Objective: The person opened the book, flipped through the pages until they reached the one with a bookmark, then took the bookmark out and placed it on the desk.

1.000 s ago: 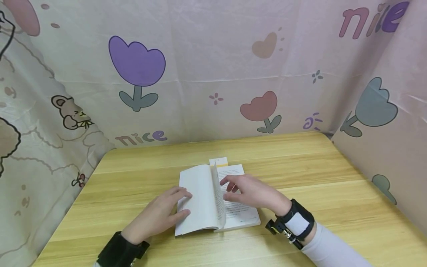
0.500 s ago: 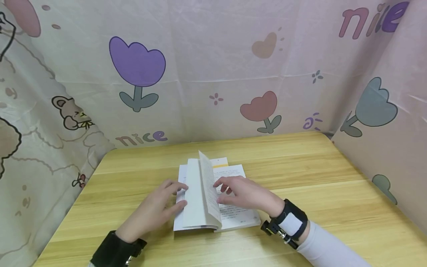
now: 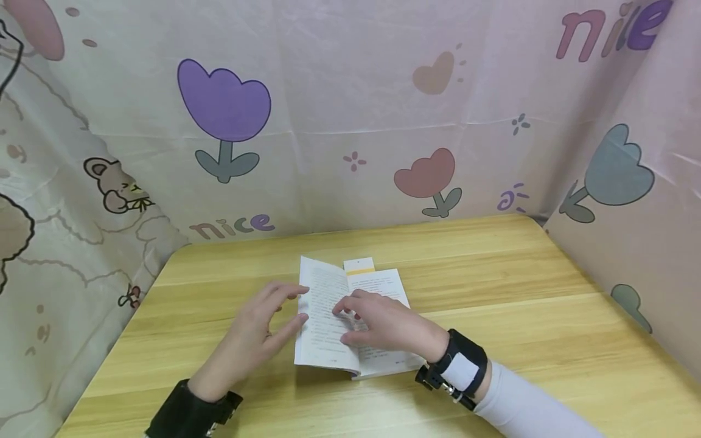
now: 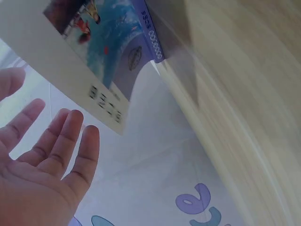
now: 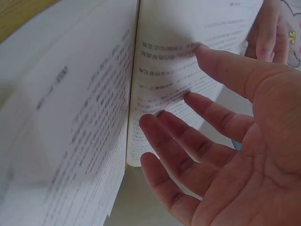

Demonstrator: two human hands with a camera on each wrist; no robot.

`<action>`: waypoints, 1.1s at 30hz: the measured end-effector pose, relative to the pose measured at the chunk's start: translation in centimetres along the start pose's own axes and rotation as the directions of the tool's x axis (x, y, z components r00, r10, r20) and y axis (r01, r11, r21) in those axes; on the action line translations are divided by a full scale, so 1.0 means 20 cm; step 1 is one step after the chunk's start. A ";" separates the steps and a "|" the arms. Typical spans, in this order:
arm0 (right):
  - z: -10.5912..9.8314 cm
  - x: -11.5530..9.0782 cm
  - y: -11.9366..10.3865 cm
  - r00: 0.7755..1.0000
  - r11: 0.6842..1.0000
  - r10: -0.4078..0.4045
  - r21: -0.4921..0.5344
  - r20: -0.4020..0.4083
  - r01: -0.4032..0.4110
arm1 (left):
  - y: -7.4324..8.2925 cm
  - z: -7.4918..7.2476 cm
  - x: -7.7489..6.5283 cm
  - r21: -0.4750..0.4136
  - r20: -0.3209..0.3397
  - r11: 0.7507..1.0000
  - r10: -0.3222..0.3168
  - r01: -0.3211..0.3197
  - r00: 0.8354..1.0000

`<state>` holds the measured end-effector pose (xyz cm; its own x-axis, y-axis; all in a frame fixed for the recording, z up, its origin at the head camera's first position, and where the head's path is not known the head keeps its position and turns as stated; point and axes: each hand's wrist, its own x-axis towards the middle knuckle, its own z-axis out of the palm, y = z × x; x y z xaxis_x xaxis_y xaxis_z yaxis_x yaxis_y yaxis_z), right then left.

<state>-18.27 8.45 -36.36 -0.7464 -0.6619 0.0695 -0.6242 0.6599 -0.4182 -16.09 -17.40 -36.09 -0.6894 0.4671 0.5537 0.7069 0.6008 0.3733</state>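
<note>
In the lower middle of the head view, on the pale wooden table with plank grain point(image 3: 493, 286), lies one open paperback book with white printed pages point(image 3: 378, 286), and it is the only loose thing on the tabletop, apart from one small white card with a yellow band point(image 3: 358, 265) that pokes out from behind its top edge. Two hands are at work on it, both mine, each with a black strap at the wrist. My left hand point(image 3: 249, 340) sits just left of the book with its fingers spread and nearly straight, gripping nothing; its fingertips are at the outer edge of the left-hand page, which stands lifted off the table, and in the left wrist view the book's glossy blue illustrated cover point(image 4: 101, 44) hangs above my open palm without my fingers closing on it. My right hand point(image 3: 383, 325) lies across the middle of the book, fingers loosely extended rather than curled, their tips resting on the printed left page near the gutter. Behind the table hangs one pink cloth backdrop printed with tulips, hearts and the word nice point(image 3: 350, 109).
</note>
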 end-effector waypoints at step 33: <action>0.09 0.05 -0.07 0.995 0.957 -0.102 -0.272 0.021 0.104 | 0.00 0.13 -0.09 0.131 0.401 0.979 -0.196 0.156 0.895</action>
<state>-17.63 6.20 -37.38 -0.6739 -0.7330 0.0924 -0.7374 0.6593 -0.1468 -15.30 -16.49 -38.99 -0.8190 0.5601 0.1243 0.5639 0.7459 0.3544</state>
